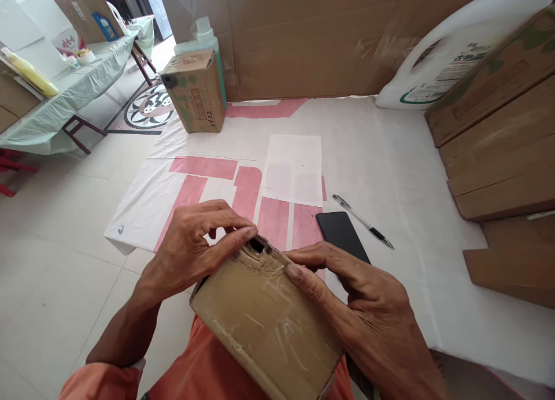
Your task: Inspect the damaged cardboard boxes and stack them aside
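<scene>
A brown cardboard box (pixel 264 322) wrapped in clear tape rests on my lap over orange cloth. Its far top corner is torn open into a dark hole. My left hand (pixel 195 250) pinches the torn edge at that corner with thumb and fingers. My right hand (pixel 364 299) grips the box's right side, its thumb pressing the tape near the tear. Just beyond my right hand lie a black phone (pixel 340 232) and a pen (pixel 362 221) on the white-and-pink sheet (pixel 390 174).
A small printed carton (pixel 195 91) and a green bottle (pixel 208 41) stand at the sheet's far edge. Flattened cardboard (pixel 498 151) is stacked at right, a white sack (pixel 455 47) behind it. A cardboard wall (pixel 303 36) backs the area. A covered table (pixel 65 82) stands far left.
</scene>
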Demonstrator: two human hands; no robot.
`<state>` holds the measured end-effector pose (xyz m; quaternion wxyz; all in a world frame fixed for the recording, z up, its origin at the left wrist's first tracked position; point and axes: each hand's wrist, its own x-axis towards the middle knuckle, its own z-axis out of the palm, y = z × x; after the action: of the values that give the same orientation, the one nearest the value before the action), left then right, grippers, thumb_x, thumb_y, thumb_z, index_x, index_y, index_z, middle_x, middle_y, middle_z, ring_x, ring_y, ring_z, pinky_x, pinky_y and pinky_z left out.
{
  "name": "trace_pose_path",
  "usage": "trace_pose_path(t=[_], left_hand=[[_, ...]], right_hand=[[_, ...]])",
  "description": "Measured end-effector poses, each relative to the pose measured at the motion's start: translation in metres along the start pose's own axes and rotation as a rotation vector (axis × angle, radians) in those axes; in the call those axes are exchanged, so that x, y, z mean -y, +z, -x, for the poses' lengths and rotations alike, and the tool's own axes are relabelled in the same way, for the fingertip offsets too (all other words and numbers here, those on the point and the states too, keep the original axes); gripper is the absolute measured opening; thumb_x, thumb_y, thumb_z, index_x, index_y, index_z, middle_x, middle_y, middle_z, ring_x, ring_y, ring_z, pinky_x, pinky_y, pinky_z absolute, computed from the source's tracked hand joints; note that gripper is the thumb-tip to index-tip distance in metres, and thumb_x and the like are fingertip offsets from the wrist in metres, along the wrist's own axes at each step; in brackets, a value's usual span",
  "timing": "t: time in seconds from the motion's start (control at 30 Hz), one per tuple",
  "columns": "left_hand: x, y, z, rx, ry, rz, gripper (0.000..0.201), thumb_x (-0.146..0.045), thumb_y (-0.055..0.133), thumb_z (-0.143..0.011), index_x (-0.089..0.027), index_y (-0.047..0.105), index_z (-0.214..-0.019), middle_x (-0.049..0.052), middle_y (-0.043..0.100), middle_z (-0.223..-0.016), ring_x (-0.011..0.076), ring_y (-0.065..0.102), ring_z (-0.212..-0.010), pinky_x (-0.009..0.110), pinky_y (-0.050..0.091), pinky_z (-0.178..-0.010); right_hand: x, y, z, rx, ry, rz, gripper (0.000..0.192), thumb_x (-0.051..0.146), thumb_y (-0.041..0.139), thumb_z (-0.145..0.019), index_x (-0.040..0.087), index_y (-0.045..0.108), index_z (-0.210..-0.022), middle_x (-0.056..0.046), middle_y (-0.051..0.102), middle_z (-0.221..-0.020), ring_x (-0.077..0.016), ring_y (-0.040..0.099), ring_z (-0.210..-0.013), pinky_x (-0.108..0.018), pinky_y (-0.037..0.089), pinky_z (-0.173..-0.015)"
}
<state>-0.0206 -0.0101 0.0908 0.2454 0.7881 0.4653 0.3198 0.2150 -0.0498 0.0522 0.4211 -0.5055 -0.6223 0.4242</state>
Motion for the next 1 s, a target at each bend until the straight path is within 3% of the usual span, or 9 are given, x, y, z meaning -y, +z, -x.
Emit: trace_pose_path(t=[0.17,0.4,0.57,0.77,0.87,1.0], left_hand=[[-0.001,-0.003,0.003,0.083,-0.096,0.101,0.011,-0.022,0.077,-0.097,-0.022,0.084,-0.105,0.001,0.08,-0.096,0.0121,0.071,-0.082,0.021,0.056,-0.067],[-0.014,0.007,0.013,-0.005,-0.099,0.111,0.02,-0.02,0.066,-0.103,-0.025,0.082,-0.114,0.001,0.078,-0.102,0.0133,0.071,-0.092,0.024,0.057,-0.083],[-0.014,0.012,0.017,-0.007,-0.137,0.151,0.019,-0.022,0.068,-0.101,-0.025,0.082,-0.114,0.001,0.076,-0.098,0.0123,0.069,-0.085,0.021,0.055,-0.069],[-0.001,0.003,0.015,0.053,-0.215,0.053,0.007,-0.028,0.075,-0.095,-0.029,0.078,-0.101,-0.002,0.075,-0.098,0.0134,0.068,-0.083,0.021,0.054,-0.067],[0.01,-0.005,0.017,0.009,-0.267,0.026,0.007,-0.036,0.076,-0.095,-0.03,0.078,-0.097,-0.003,0.076,-0.094,0.0137,0.068,-0.078,0.021,0.054,-0.068],[0.025,-0.012,0.028,-0.074,-0.392,0.006,0.017,-0.047,0.076,-0.094,-0.032,0.081,-0.098,-0.002,0.078,-0.095,0.0157,0.07,-0.082,0.02,0.055,-0.072]], right_hand=[[0.014,-0.001,-0.004,0.04,0.003,0.106,0.015,0.032,0.07,-0.096,0.028,0.079,-0.086,0.002,0.079,-0.082,-0.0169,0.073,-0.073,-0.026,0.055,-0.068],[0.03,0.007,-0.018,0.114,-0.02,0.319,0.015,0.027,0.068,-0.098,0.024,0.074,-0.085,0.002,0.078,-0.084,-0.0175,0.069,-0.072,-0.03,0.048,-0.068],[0.023,0.011,-0.022,0.127,-0.044,0.352,0.023,0.015,0.062,-0.097,0.022,0.066,-0.076,0.003,0.068,-0.073,-0.0147,0.06,-0.064,-0.03,0.043,-0.065],[0.028,0.029,-0.016,0.064,-0.078,0.312,0.018,0.02,0.064,-0.105,0.018,0.071,-0.089,-0.003,0.076,-0.092,-0.0181,0.068,-0.083,-0.032,0.049,-0.077],[0.032,0.015,-0.017,0.066,-0.085,0.129,0.012,0.02,0.068,-0.103,0.019,0.076,-0.094,0.0,0.079,-0.094,-0.0154,0.071,-0.084,-0.027,0.052,-0.077],[0.009,-0.032,-0.015,-0.162,0.038,0.063,0.017,0.035,0.072,-0.101,0.025,0.079,-0.091,0.002,0.08,-0.087,-0.0166,0.073,-0.082,-0.027,0.052,-0.073]])
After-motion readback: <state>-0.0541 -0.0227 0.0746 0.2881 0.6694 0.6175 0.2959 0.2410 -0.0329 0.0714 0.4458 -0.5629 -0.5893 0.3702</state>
